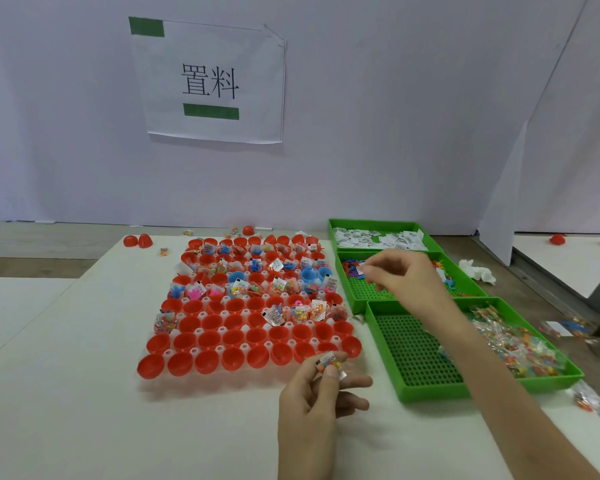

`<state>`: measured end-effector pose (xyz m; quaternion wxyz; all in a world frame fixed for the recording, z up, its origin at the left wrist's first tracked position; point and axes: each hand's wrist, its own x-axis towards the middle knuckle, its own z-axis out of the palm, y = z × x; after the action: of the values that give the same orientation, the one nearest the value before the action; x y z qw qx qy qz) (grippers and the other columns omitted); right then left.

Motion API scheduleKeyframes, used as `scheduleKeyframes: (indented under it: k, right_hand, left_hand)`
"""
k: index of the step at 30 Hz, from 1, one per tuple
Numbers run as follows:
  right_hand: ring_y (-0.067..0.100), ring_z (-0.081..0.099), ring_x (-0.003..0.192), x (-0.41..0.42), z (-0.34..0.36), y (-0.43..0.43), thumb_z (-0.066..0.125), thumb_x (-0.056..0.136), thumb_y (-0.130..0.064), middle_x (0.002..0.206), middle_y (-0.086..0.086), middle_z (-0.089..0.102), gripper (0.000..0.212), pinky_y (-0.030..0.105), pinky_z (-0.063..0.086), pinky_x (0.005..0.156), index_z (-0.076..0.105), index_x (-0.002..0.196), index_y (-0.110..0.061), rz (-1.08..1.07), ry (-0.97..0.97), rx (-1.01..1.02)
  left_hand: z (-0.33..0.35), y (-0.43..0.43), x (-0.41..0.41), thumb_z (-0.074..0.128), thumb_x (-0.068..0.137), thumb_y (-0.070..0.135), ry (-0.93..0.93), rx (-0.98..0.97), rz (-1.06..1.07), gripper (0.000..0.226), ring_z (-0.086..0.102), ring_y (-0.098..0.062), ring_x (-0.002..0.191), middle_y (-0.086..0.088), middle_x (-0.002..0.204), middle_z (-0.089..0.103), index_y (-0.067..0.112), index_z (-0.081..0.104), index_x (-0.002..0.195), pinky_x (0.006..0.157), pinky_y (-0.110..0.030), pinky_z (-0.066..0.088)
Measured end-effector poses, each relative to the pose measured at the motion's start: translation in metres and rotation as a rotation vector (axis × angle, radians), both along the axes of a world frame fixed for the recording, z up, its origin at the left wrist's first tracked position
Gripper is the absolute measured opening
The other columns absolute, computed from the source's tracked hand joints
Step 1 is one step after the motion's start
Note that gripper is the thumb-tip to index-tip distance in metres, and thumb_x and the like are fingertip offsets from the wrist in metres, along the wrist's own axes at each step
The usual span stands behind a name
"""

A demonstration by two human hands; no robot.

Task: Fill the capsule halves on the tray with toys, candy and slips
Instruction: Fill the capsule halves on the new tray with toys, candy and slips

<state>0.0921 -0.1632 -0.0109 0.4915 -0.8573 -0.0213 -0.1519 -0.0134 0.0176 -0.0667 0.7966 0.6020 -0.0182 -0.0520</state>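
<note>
left hand (312,396) — pinches candy packet (329,366) | right hand (400,277) — pinches slip (361,270), seemingly

You are at a hand-packing station in a small workshop or factory. A printed sign (210,81) reading 置料 is taped with green strips to the plain white partition (395,133) ahead of you. Green perforated bins (416,362) keep slips (378,237), toys (352,266) and candy packets (513,348) sorted. Beside them, a tray (245,346) holds rows of red capsule halves (232,358) on your white bench (84,375).
</note>
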Motion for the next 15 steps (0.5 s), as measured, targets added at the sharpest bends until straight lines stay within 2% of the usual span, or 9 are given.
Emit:
scheduleKeyframes:
  k: [2, 7, 8, 12, 15]
  right_hand:
    - [0.012, 0.066, 0.073, 0.017, -0.002, -0.017, 0.075, 0.088, -0.02, 0.081, -0.003, 0.074, 0.006, 0.028, 0.052, 0.07, 0.075, 0.084, -0.025, -0.104, 0.061, -0.07]
    - [0.012, 0.065, 0.079, 0.057, -0.015, -0.041, 0.074, 0.088, -0.021, 0.094, 0.0, 0.072, 0.004, 0.016, 0.041, 0.049, 0.076, 0.092, -0.02, -0.254, 0.165, -0.285]
    - [0.013, 0.063, 0.08, 0.065, -0.017, -0.042, 0.073, 0.089, -0.021, 0.097, 0.002, 0.072, 0.007, 0.017, 0.041, 0.051, 0.076, 0.094, -0.019, -0.26, 0.167, -0.334]
    - [0.013, 0.062, 0.091, 0.09, -0.022, -0.036, 0.073, 0.088, -0.015, 0.111, 0.003, 0.071, 0.02, 0.025, 0.046, 0.078, 0.072, 0.109, -0.016, -0.137, 0.14, -0.464]
    - [0.011, 0.058, 0.094, 0.1, -0.025, -0.028, 0.075, 0.085, -0.013, 0.114, -0.002, 0.063, 0.039, 0.024, 0.048, 0.081, 0.067, 0.122, -0.018, 0.005, 0.196, -0.604]
  left_hand:
    - [0.001, 0.0, 0.0, 0.042, 0.101, 0.005, 0.005, -0.008, 0.01, 0.023, 0.067, -0.017, 0.055, -0.009, 0.078, 0.076, 0.011, 0.064, 0.101, 0.059, -0.024, 0.053]
    - [0.003, 0.0, -0.002, 0.042, 0.101, 0.004, 0.027, -0.013, 0.014, 0.024, 0.07, -0.022, 0.057, -0.007, 0.082, 0.077, 0.011, 0.064, 0.101, 0.056, -0.023, 0.054]
    - [0.004, 0.0, -0.001, 0.041, 0.101, 0.004, 0.034, -0.013, 0.013, 0.024, 0.07, -0.022, 0.057, -0.007, 0.082, 0.077, 0.011, 0.064, 0.101, 0.056, -0.023, 0.054]
    - [0.004, 0.0, 0.0, 0.04, 0.102, 0.005, 0.058, -0.016, -0.002, 0.025, 0.07, -0.022, 0.057, -0.007, 0.082, 0.077, 0.011, 0.064, 0.101, 0.055, -0.022, 0.053]
    - [0.004, 0.001, 0.001, 0.04, 0.102, 0.005, 0.063, -0.018, -0.009, 0.025, 0.07, -0.023, 0.057, -0.007, 0.082, 0.077, 0.01, 0.064, 0.101, 0.055, -0.023, 0.054]
